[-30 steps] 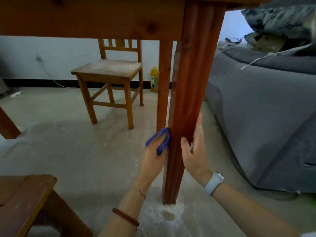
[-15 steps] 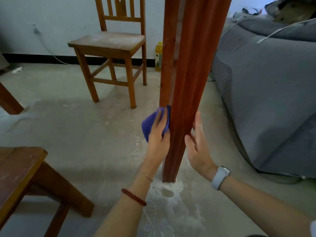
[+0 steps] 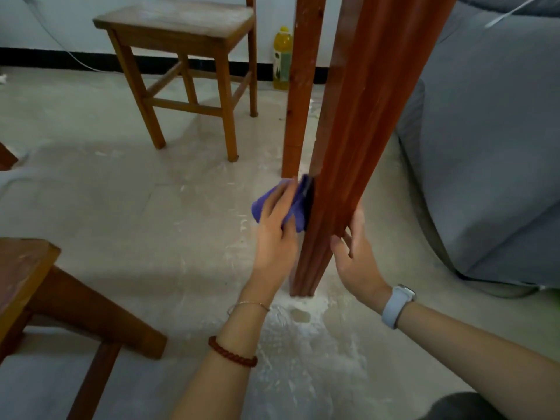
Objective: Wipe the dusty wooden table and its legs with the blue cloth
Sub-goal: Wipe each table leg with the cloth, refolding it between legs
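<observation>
Wooden chair [image 3: 181,22] on a dusty pale floor [image 3: 106,207] by a white wall [image 3: 60,19]; grey sofa [image 3: 485,147], perhaps a bed, right.

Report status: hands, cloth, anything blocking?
Left hand holds blue cloth against the near table leg, low down. Right hand open, touching the leg's other side. Heaped white dust at the leg's foot; nothing blocking.

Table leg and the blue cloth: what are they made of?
Table leg: wood, apparently with a reddish-brown stain and a slight sheen; streaky grain and vertical fluting show. Blue cloth: soft matte fabric, possibly microfibre; it bunches into loose folds against the leg.
</observation>
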`<action>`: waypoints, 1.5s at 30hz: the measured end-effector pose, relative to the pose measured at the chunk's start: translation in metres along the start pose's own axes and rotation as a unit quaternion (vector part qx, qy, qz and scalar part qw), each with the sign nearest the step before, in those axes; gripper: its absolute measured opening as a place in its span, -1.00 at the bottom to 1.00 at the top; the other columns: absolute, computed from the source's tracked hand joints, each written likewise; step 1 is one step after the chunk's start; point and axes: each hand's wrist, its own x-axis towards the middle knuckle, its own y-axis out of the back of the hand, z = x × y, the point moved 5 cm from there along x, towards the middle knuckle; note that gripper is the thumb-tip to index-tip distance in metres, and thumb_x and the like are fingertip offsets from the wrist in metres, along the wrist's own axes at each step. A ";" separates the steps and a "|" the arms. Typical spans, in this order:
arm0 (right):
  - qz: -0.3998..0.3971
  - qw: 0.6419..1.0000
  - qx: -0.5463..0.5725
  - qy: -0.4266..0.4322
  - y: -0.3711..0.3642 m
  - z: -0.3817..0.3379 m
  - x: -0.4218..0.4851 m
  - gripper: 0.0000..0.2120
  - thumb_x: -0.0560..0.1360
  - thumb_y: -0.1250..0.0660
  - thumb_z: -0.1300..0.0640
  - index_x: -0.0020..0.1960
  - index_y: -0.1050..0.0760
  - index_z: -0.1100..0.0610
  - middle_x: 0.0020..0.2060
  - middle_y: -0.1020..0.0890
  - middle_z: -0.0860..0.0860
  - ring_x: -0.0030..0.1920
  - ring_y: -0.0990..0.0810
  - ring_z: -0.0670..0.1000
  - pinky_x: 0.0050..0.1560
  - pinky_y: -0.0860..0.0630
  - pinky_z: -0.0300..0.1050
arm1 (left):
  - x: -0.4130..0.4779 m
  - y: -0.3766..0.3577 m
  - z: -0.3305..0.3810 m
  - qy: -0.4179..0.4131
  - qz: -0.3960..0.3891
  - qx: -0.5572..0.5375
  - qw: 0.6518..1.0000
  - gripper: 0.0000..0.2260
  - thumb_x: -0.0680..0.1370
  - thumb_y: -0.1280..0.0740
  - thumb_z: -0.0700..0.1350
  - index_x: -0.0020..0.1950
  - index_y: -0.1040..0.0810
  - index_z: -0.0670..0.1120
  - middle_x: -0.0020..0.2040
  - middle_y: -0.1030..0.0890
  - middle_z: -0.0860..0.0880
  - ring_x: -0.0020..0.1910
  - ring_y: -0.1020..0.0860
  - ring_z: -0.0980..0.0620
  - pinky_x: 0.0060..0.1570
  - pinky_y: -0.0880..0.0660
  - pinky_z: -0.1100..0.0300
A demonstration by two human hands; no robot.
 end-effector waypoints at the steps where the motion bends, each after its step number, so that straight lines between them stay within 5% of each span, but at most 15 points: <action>1: 0.002 1.000 -0.002 0.001 -0.001 0.000 0.000 -0.32 0.49 -0.09 0.14 0.50 0.17 0.13 0.44 -0.21 -0.04 0.38 -0.27 -0.20 0.33 -0.26 -0.36 | -0.004 -0.010 -0.002 -0.004 -0.008 0.015 1.000 -0.56 0.54 -0.11 -0.26 0.35 -0.19 0.11 0.35 -0.27 0.04 0.38 -0.27 0.07 0.35 -0.26 0.28; 4: -0.002 1.000 -0.008 -0.003 -0.003 0.003 -0.002 -0.31 0.48 -0.09 0.20 0.50 0.19 0.13 0.46 -0.19 0.00 0.40 -0.25 -0.18 0.38 -0.24 -0.26 | -0.030 -0.032 -0.054 0.072 -0.011 0.045 0.996 -0.54 0.51 -0.08 -0.20 0.40 -0.22 0.03 0.40 -0.32 -0.08 0.37 -0.31 0.00 0.36 -0.28 0.12; 7: -0.006 1.000 -0.013 -0.017 -0.006 0.007 -0.003 -0.31 0.49 -0.09 0.20 0.50 0.21 0.10 0.47 -0.16 -0.01 0.43 -0.21 -0.15 0.43 -0.22 -0.06 | -0.066 -0.043 -0.128 0.199 -0.095 0.063 0.973 -0.57 0.52 -0.07 -0.16 0.40 -0.33 -0.09 0.18 -0.52 -0.22 0.13 -0.52 -0.16 0.21 -0.44 -0.07; 9: -0.012 0.999 -0.011 -0.034 -0.006 0.012 -0.004 -0.32 0.52 -0.10 0.24 0.50 0.21 0.07 0.47 -0.17 -0.04 0.40 -0.22 -0.23 0.43 -0.23 -0.07 | -0.085 -0.041 -0.154 0.272 -0.168 0.082 0.944 -0.60 0.57 -0.06 -0.23 0.41 -0.28 0.00 0.21 -0.51 -0.20 0.15 -0.51 -0.16 0.22 -0.40 0.14; 12: -0.022 0.998 -0.023 -0.054 -0.005 0.021 -0.006 -0.36 0.55 -0.09 0.34 0.51 0.16 0.09 0.44 -0.20 -0.09 0.27 -0.23 -0.46 0.35 -0.22 -0.37 | -0.084 -0.027 -0.154 0.339 -0.159 0.076 0.924 -0.56 0.55 -0.06 -0.34 0.39 -0.33 -0.04 0.30 -0.48 -0.12 0.25 -0.45 -0.11 0.08 -0.31 0.34; 18: -0.035 0.996 -0.035 -0.078 -0.006 0.027 -0.006 -0.41 0.58 -0.07 0.28 0.50 0.13 0.05 0.45 -0.17 -0.10 0.28 -0.20 -0.36 0.16 -0.19 -0.63 | -0.022 0.008 -0.106 0.227 -0.017 0.018 0.973 -0.55 0.52 -0.09 -0.35 0.36 -0.37 -0.03 0.21 -0.47 0.09 0.13 -0.43 0.15 0.04 -0.36 0.46; 22: -0.028 0.997 -0.030 -0.062 -0.004 0.025 -0.005 -0.40 0.55 -0.07 0.35 0.50 0.10 0.10 0.41 -0.21 -0.11 0.25 -0.25 -0.41 0.17 -0.19 -0.63 | -0.029 -0.032 -0.114 0.265 -0.125 0.144 0.945 -0.53 0.54 -0.09 -0.24 0.41 -0.27 0.12 0.14 -0.58 -0.13 0.03 -0.56 -0.17 0.09 -0.48 0.04; 26: -0.061 0.991 -0.057 -0.101 -0.006 0.035 -0.007 -0.40 0.58 -0.08 0.27 0.51 0.12 0.05 0.37 -0.25 -0.16 0.27 -0.28 -0.30 0.08 -0.24 -0.63 | -0.086 -0.033 -0.137 0.382 -0.258 0.142 0.876 -0.63 0.56 -0.09 -0.28 0.35 -0.38 -0.10 0.25 -0.50 -0.19 0.19 -0.47 -0.14 0.07 -0.37 0.20; 30: -0.194 0.931 -0.177 -0.254 -0.005 0.060 -0.017 -0.51 0.59 -0.08 0.17 0.47 -0.07 0.24 0.36 -0.38 0.11 0.19 -0.49 0.09 0.03 -0.39 -0.35 | -0.103 -0.012 -0.115 0.414 -0.250 0.015 0.875 -0.66 0.53 -0.13 -0.33 0.27 -0.42 -0.11 0.17 -0.52 -0.13 0.10 -0.48 -0.02 -0.01 -0.42 0.30; 33: -0.328 0.874 -0.079 -0.349 -0.011 0.062 -0.035 -0.59 0.59 -0.13 0.00 0.35 -0.33 0.18 0.28 -0.47 0.10 0.27 -0.44 0.07 0.23 -0.34 -0.12 | -0.098 -0.002 -0.087 0.386 -0.182 -0.096 0.899 -0.75 0.54 -0.21 -0.27 0.19 -0.43 -0.04 0.10 -0.53 -0.05 0.08 -0.50 0.01 0.06 -0.46 0.27; 35: -0.370 0.860 0.037 -0.350 -0.015 0.057 -0.041 -0.54 0.49 -0.23 -0.13 0.31 -0.37 0.05 0.24 -0.51 0.00 0.22 -0.48 -0.02 0.24 -0.41 -0.08 | -0.095 0.004 -0.076 0.378 -0.116 -0.166 0.904 -0.79 0.54 -0.25 -0.23 0.14 -0.46 -0.02 0.08 -0.57 -0.06 0.07 -0.53 0.00 0.14 -0.47 0.13; 37: -0.365 0.875 0.038 -0.317 -0.014 0.055 -0.036 -0.62 0.45 -0.32 -0.07 0.20 -0.43 0.08 0.10 -0.57 0.00 0.04 -0.56 -0.07 0.03 -0.52 -0.22 | -0.092 0.007 -0.067 0.361 -0.073 -0.173 0.913 -0.83 0.53 -0.27 -0.17 0.09 -0.49 -0.01 0.05 -0.59 -0.06 0.05 -0.55 -0.01 0.15 -0.48 0.08; 40: -0.329 0.921 -0.077 -0.197 -0.004 0.054 -0.022 -0.82 0.43 -0.41 0.11 -0.02 -0.45 0.09 -0.10 -0.57 0.00 -0.12 -0.55 -0.04 -0.18 -0.49 -0.31 | -0.091 -0.001 -0.056 0.345 -0.082 -0.117 0.928 -0.91 0.51 -0.30 -0.15 0.00 -0.51 -0.03 -0.02 -0.60 -0.08 -0.01 -0.56 -0.02 0.10 -0.50 0.05; 45: -0.326 0.934 0.013 -0.145 0.014 0.049 -0.021 -0.83 0.47 -0.34 0.27 -0.01 -0.39 0.15 -0.14 -0.54 -0.02 -0.15 -0.53 -0.14 -0.18 -0.48 -0.36 | -0.082 -0.025 -0.043 0.341 -0.105 -0.015 0.934 -0.90 0.49 -0.34 -0.11 -0.02 -0.49 -0.02 -0.08 -0.58 -0.05 -0.10 -0.55 0.01 0.01 -0.50 0.11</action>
